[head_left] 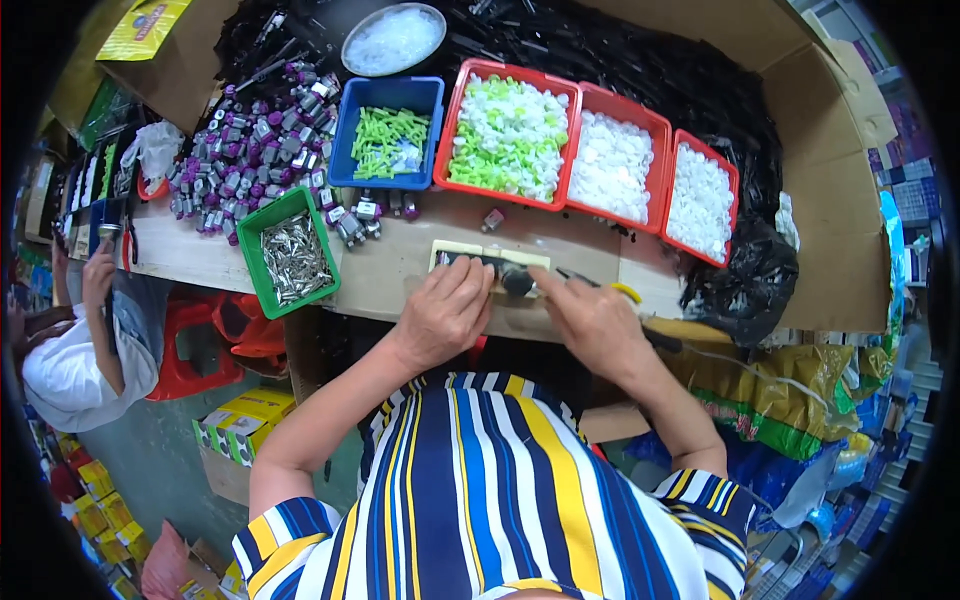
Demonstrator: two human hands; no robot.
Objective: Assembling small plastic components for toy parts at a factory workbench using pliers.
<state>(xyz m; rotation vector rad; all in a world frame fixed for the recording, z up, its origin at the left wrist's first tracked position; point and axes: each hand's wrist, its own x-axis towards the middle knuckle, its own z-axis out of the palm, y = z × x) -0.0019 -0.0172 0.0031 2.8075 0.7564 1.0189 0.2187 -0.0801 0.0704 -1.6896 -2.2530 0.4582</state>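
Observation:
At the table's front edge, a cream rectangular block (455, 247) has a dark slim piece (487, 262) lying along it. My left hand (447, 312) has its fingers bunched together on the left end of that dark piece. To the right, my right hand (597, 322) is closed, its fingertips beside a black round-ended part (517, 280); what it grips is mostly hidden. Close to that hand lies a dark tool with a yellow handle end (627, 292). One small metal-and-purple piece (492, 220) rests behind the block.
Behind stand a blue bin (336, 155) of green sticks, red bins (575, 150) of green and white plastic parts, and a green bin (252, 262) of metal parts. Metal-purple pieces (245, 160) heap at left. A dark soldering-iron-like tool (662, 340) trails a cord. Another person (75, 370) works left.

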